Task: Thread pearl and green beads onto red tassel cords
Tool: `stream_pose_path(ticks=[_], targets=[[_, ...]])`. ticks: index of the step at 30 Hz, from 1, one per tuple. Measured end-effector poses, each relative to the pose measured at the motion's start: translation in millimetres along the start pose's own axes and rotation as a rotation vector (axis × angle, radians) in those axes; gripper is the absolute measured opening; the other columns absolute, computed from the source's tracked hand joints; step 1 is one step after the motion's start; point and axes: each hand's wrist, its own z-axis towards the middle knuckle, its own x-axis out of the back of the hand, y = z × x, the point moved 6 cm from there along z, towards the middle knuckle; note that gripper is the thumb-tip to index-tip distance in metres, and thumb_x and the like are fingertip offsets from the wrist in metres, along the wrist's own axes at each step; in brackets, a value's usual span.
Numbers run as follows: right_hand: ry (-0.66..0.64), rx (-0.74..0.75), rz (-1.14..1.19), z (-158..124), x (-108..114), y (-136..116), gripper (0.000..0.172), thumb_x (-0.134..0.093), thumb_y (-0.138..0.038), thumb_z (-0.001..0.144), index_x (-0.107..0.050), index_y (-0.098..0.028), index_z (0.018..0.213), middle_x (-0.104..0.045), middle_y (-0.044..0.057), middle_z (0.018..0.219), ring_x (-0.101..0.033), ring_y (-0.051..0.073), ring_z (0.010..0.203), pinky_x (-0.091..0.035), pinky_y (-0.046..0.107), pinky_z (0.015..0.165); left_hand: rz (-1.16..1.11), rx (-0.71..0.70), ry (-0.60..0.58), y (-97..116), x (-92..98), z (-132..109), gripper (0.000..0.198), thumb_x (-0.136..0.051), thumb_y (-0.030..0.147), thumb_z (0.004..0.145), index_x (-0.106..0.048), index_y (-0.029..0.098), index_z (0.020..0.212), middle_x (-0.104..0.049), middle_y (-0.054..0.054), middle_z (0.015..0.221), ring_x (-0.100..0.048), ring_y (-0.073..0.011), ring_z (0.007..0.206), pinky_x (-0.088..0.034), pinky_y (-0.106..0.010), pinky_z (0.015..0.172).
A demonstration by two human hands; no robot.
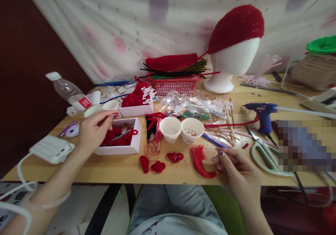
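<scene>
My left hand (91,128) is raised over a white box (135,137) of red fuzzy pieces. Its thumb and forefinger are pinched, with a hint of red at the tips that I cannot make out. At the table's front edge, my right hand (243,168) has its fingers pinched together on something too small to name. Just left of its fingertips lies a red fringed tuft (201,163). Farther left are red fuzzy shaped pieces, one like a bow (175,157) and one like a flower (158,166), beside a thin red cord (152,152).
Two paper cups (170,130) hold beads. Blue glue gun (264,116) and scissors (266,158) are at right. Behind are a red basket (173,86) of pipe cleaners, bagged beads (181,103) and a white foam head (231,61). A plastic bottle (68,91) leans at left.
</scene>
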Motion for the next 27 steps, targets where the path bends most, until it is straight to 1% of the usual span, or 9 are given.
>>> stream_pose_path(ticks=[2, 4, 5, 8, 11, 13, 16, 21, 27], targets=[[0.002, 0.001, 0.016, 0.0, -1.0, -0.5, 0.03, -0.089, -0.043, 0.081, -0.075, -0.016, 0.085, -0.07, 0.006, 0.063, -0.061, 0.012, 0.046, -0.053, 0.014, 0.044, -0.043, -0.03, 0.099, 18.7, 15.3, -13.8, 0.031, -0.047, 0.029, 0.105, -0.076, 0.021, 0.113, -0.076, 0.004, 0.107, -0.069, -0.0137, 0.078, -0.056, -0.029, 0.086], [-0.003, -0.004, 0.018, 0.2, -2.1, -0.9, 0.032, -0.09, -0.044, 0.08, -0.075, -0.016, 0.085, -0.07, 0.006, 0.063, -0.06, 0.011, 0.045, -0.052, 0.014, 0.044, -0.143, -0.028, 0.104, 39.1, 19.3, -33.7, 0.028, -0.054, 0.03, 0.102, -0.078, 0.027, 0.116, -0.076, 0.004, 0.096, -0.072, -0.0154, 0.081, -0.058, -0.029, 0.085], [-0.004, -0.003, 0.017, 0.4, -2.4, -1.5, 0.033, -0.091, -0.045, 0.079, -0.075, -0.016, 0.084, -0.07, 0.006, 0.063, -0.059, 0.011, 0.045, -0.051, 0.014, 0.043, -0.203, 0.013, 0.06, 47.1, 15.3, -45.1, 0.029, -0.056, 0.031, 0.101, -0.076, 0.028, 0.121, -0.077, 0.004, 0.086, -0.073, -0.016, 0.08, -0.06, -0.029, 0.082], [0.006, 0.009, 0.047, 0.7, -2.2, -5.4, 0.035, -0.092, -0.046, 0.078, -0.074, -0.017, 0.084, -0.07, 0.005, 0.062, -0.058, 0.011, 0.045, -0.051, 0.015, 0.044, -0.488, 0.068, -0.18, 71.6, -15.2, -81.8, 0.035, -0.057, 0.026, 0.097, -0.07, 0.027, 0.13, -0.084, 0.0, 0.098, -0.08, -0.0167, 0.085, -0.065, -0.025, 0.077], [-0.026, 0.038, 0.067, -1.2, -5.5, -12.4, 0.033, -0.09, -0.045, 0.081, -0.073, -0.018, 0.087, -0.066, 0.002, 0.058, -0.055, 0.01, 0.044, -0.048, 0.013, 0.043, -0.612, 0.066, -0.212, 83.9, -43.1, -105.8, 0.027, -0.056, 0.014, 0.097, -0.067, 0.025, 0.12, -0.085, 0.001, 0.087, -0.081, -0.0144, 0.075, -0.064, -0.02, 0.072], [-0.11, 0.046, 0.028, -4.1, -12.9, -16.0, 0.03, -0.088, -0.045, 0.084, -0.074, -0.018, 0.088, -0.064, 0.001, 0.057, -0.056, 0.01, 0.044, -0.047, 0.013, 0.042, -0.547, -0.02, -0.094, 88.5, -52.7, -109.8, 0.02, -0.063, 0.008, 0.093, -0.069, 0.024, 0.105, -0.085, 0.0, 0.087, -0.081, -0.0144, 0.073, -0.063, -0.018, 0.069], [-0.225, 0.004, -0.007, -10.2, -25.5, -16.5, 0.03, -0.084, -0.046, 0.088, -0.076, -0.017, 0.09, -0.066, 0.002, 0.06, -0.058, 0.012, 0.046, -0.048, 0.014, 0.042, -0.487, -0.16, 0.03, 96.8, -65.8, -106.8, 0.018, -0.069, 0.005, 0.089, -0.074, 0.022, 0.092, -0.086, -0.004, 0.096, -0.082, -0.0172, 0.085, -0.063, -0.023, 0.081], [-0.294, -0.145, 0.041, -16.7, -43.0, -13.5, 0.038, -0.081, -0.053, 0.088, -0.076, -0.015, 0.091, -0.068, 0.004, 0.064, -0.056, 0.012, 0.044, -0.046, 0.016, 0.039, -0.533, -0.295, 0.001, 109.7, -87.8, -96.4, 0.02, -0.066, 0.004, 0.09, -0.077, 0.021, 0.086, -0.085, -0.01, 0.102, -0.081, -0.0198, 0.089, -0.064, -0.029, 0.084], [-0.328, -0.212, -0.016, -16.8, -55.4, -1.2, 0.03, -0.075, -0.046, 0.094, -0.076, -0.017, 0.092, -0.07, 0.005, 0.071, -0.059, 0.014, 0.05, -0.049, 0.018, 0.043, -0.532, -0.203, -0.115, 102.7, -102.8, -89.5, 0.026, -0.069, -0.004, 0.082, -0.074, 0.021, 0.077, -0.084, -0.006, 0.093, -0.079, -0.0177, 0.081, -0.064, -0.026, 0.076]])
